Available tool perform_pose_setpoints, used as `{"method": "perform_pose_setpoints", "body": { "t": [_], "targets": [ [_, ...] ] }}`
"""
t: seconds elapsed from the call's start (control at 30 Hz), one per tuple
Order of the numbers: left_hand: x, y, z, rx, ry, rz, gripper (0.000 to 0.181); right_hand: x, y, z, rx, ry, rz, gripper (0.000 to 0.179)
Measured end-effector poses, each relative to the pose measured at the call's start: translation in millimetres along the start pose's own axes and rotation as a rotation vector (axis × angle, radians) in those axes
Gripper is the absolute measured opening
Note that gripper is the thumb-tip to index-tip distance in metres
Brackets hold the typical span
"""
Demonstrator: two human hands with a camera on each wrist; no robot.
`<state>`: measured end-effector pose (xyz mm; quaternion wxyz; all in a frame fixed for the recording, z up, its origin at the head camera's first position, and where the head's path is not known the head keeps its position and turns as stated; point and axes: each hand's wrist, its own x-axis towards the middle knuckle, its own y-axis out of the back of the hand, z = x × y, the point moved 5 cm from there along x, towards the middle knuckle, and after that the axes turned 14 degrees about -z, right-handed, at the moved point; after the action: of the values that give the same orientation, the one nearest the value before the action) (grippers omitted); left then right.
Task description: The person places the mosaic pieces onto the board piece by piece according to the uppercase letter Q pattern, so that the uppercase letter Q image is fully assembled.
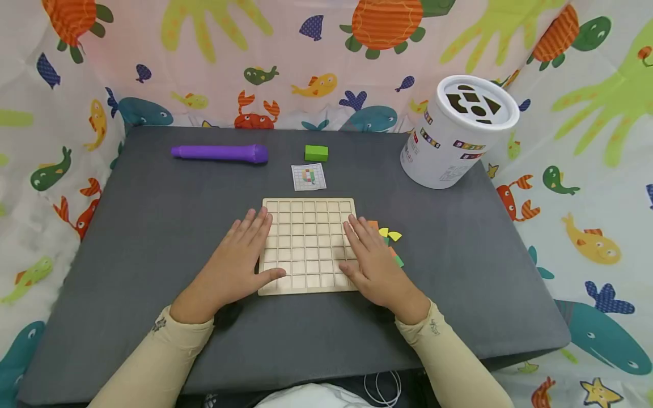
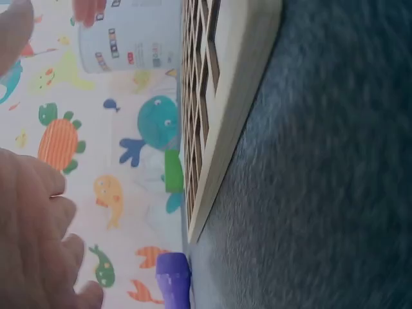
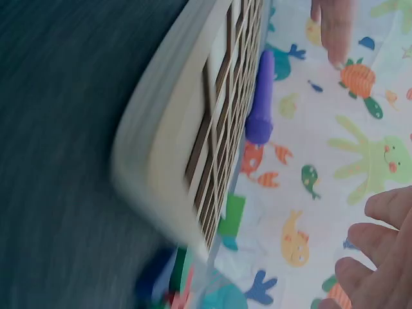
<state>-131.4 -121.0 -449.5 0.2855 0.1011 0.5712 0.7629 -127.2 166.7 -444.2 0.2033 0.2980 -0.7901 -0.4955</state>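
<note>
A pale wooden board with a square grid [image 1: 311, 243] lies flat on the grey table, also seen edge-on as a board [image 2: 241, 71] in the left wrist view. My left hand [image 1: 237, 263] is over its left side, fingers straight and thumb spread inward. Over the right side is my right hand [image 1: 374, 263], its fingers extended too. Both wrist views show the hands raised above the board, holding nothing. Just beyond the right hand lie several small pieces, among them a yellow piece [image 1: 394, 236] and an orange piece [image 1: 373, 224]; the hand partly hides them.
Behind the board lie a small card with a coloured grid pattern [image 1: 308, 177], a green block [image 1: 316, 153] and a purple microphone-shaped stick [image 1: 219, 152]. A white tub [image 1: 449, 144] with shaped holes in its lid stands back right. A printed curtain [image 1: 204, 73] surrounds the table [image 1: 153, 226].
</note>
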Motion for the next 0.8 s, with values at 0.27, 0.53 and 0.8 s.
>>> {"method": "perform_pose_setpoints", "body": {
  "t": [0.27,0.53,0.8],
  "targets": [
    [-1.3,-4.8,-15.5,-0.026,0.007,-0.078,0.096,-21.8,20.0,24.7,-0.047,-0.107,-0.012,0.091],
    [0.3,-9.5,-25.5,-0.085,0.034,-0.193,0.084,-33.9,46.5,52.8,-0.063,-0.228,-0.053,0.081],
    [-2.7,-13.8,-25.5,-0.135,0.058,-0.268,0.081,-22.6,60.1,77.1,-0.118,-0.303,-0.148,0.064]
  ]
}}
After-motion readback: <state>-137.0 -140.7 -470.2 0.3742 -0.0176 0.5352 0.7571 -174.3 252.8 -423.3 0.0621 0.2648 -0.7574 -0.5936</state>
